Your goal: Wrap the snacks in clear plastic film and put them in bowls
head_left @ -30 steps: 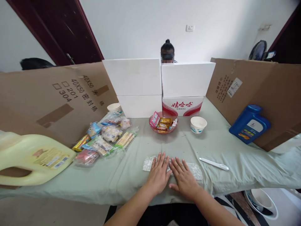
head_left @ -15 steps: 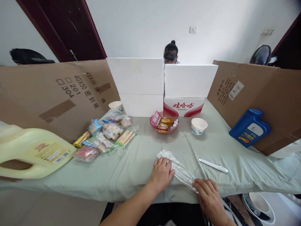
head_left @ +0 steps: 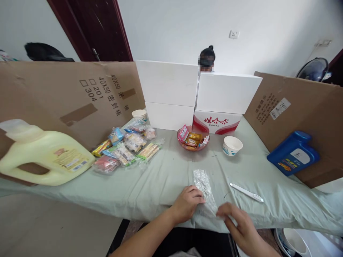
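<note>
Green cloth (head_left: 160, 185), bowl (head_left: 193, 147) of snacks (head_left: 195, 136), crumpled plastic (head_left: 203, 182)

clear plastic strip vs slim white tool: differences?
The clear plastic strip is crinkled and see-through; the white tool is smooth and opaque. The strip is wider than the tool. The left hand touches the strip; the tool lies untouched. Both lie on the pale green cloth.
</note>
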`<action>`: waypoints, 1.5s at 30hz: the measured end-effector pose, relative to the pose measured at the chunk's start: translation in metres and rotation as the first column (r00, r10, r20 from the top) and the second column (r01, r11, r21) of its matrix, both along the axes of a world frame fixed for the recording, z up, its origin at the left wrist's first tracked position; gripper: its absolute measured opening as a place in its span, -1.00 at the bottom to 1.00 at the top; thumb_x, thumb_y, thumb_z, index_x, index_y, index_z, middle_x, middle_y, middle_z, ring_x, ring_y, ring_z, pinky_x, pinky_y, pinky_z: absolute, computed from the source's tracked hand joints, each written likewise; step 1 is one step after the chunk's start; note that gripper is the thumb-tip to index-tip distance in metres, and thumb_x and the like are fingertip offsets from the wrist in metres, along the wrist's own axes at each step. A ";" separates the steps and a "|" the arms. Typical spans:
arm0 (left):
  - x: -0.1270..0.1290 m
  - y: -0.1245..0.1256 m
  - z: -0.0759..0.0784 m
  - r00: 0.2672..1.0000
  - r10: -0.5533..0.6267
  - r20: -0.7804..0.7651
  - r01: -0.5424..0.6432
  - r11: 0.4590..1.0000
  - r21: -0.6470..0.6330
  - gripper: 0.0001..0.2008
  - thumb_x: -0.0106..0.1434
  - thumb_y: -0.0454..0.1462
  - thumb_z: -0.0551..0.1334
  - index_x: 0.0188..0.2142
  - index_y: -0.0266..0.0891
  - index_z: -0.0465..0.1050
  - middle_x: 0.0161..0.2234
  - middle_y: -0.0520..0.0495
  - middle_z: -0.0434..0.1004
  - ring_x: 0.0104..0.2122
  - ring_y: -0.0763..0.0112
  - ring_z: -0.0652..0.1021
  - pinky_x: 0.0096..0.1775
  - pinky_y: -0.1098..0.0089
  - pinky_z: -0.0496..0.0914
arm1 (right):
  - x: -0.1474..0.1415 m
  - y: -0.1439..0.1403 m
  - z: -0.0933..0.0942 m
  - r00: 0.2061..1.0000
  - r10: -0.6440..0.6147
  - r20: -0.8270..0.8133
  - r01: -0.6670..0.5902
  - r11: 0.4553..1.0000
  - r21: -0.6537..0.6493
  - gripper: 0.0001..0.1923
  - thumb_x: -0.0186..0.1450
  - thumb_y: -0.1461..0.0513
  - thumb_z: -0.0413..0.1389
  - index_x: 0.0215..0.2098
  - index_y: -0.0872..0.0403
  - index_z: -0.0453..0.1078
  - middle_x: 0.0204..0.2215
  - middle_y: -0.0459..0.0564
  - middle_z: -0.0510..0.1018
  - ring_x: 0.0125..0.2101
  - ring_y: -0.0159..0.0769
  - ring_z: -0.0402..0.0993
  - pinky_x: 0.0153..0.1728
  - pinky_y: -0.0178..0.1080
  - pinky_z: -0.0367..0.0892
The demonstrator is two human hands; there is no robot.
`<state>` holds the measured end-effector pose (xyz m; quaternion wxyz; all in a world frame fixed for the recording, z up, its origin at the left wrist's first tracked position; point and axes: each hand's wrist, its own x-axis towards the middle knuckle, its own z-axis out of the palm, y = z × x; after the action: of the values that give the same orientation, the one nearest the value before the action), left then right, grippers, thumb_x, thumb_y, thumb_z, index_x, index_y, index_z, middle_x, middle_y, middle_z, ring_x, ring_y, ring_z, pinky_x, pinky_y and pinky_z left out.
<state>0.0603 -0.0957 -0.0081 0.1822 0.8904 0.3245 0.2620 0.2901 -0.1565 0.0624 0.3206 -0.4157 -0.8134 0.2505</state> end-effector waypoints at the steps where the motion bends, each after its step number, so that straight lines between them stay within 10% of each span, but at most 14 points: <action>1: -0.003 0.000 0.000 1.000 -0.028 -0.003 0.028 1.000 -0.015 -0.64 0.18 -0.46 0.14 -0.11 -0.08 0.50 -0.09 0.01 0.52 -0.03 0.25 0.38 0.05 0.22 0.25 | -0.007 0.017 0.001 0.999 -0.043 -0.018 0.041 0.996 -0.080 -0.76 0.39 0.22 -0.14 -0.18 -0.01 0.36 -0.36 -0.02 0.55 -0.35 -0.32 0.52 -0.28 -0.29 0.42; 5: -0.007 0.001 0.004 0.998 -0.057 -0.035 0.056 0.998 -0.043 -0.58 0.11 -0.48 0.16 -0.11 -0.03 0.51 -0.07 0.02 0.52 0.03 0.23 0.36 0.09 0.19 0.22 | -0.033 0.096 -0.014 0.981 -0.136 0.140 0.167 0.955 -0.244 -0.71 0.38 0.19 -0.17 -0.14 0.09 0.35 -0.51 -0.11 0.50 -0.56 -0.40 0.43 -0.48 -0.35 0.33; 11: -0.004 0.003 0.005 0.998 -0.050 -0.041 0.049 0.998 -0.026 -0.57 0.09 -0.47 0.14 -0.09 -0.06 0.50 -0.11 0.00 0.54 0.00 0.23 0.37 0.05 0.18 0.25 | -0.059 0.148 -0.046 0.923 -0.201 0.330 0.250 0.962 -0.113 -0.83 0.31 0.24 -0.02 -0.27 0.06 0.40 -0.38 -0.06 0.56 -0.35 -0.33 0.47 -0.32 -0.33 0.26; 22: -0.005 -0.003 0.005 0.958 0.137 0.252 -0.145 0.989 0.013 -0.72 0.27 -0.32 0.02 -0.06 -0.24 0.36 -0.09 -0.22 0.44 -0.04 0.19 0.42 0.01 0.13 0.35 | -0.078 0.130 -0.062 0.739 -0.353 0.574 0.333 0.932 0.143 -0.72 0.44 0.19 -0.17 -0.24 0.05 0.35 -0.29 0.02 0.49 -0.42 -0.32 0.47 -0.45 -0.30 0.16; 33: 0.010 0.006 0.012 0.979 0.203 0.007 -0.203 0.979 -0.018 -0.89 0.26 -0.34 0.15 -0.31 -0.19 0.46 -0.18 -0.08 0.49 0.00 0.22 0.43 0.07 0.13 0.23 | -0.027 0.147 -0.023 0.719 -0.388 0.577 0.283 0.921 0.268 -0.77 0.36 0.27 -0.06 -0.08 0.08 0.37 -0.20 0.11 0.50 -0.23 -0.21 0.47 -0.23 -0.22 0.30; 39: 0.014 0.040 0.018 0.980 0.176 -0.090 -0.176 0.984 0.004 -0.79 0.23 -0.46 0.10 -0.25 -0.24 0.47 -0.14 -0.10 0.51 -0.13 0.27 0.46 -0.07 0.25 0.35 | -0.025 0.070 -0.036 0.830 -0.120 0.545 -0.041 0.961 0.273 -0.60 0.25 0.09 0.14 0.02 0.06 0.33 -0.04 0.10 0.45 -0.02 -0.11 0.35 0.01 -0.08 0.29; 45: 0.014 0.051 0.011 0.988 0.118 -0.102 -0.109 0.990 0.087 -0.80 0.23 -0.40 0.15 -0.19 -0.17 0.48 -0.11 -0.07 0.51 -0.01 0.19 0.38 0.02 0.18 0.27 | -0.022 0.021 -0.064 0.879 -0.173 0.445 -0.001 0.931 0.364 -0.62 0.26 0.26 0.09 0.05 0.03 0.29 -0.05 0.07 0.44 -0.02 -0.10 0.33 0.02 -0.04 0.26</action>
<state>0.0739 -0.0447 0.0032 0.1129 0.8900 0.3730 0.2368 0.2685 -0.1354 -0.0020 0.1944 -0.4357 -0.8785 -0.0227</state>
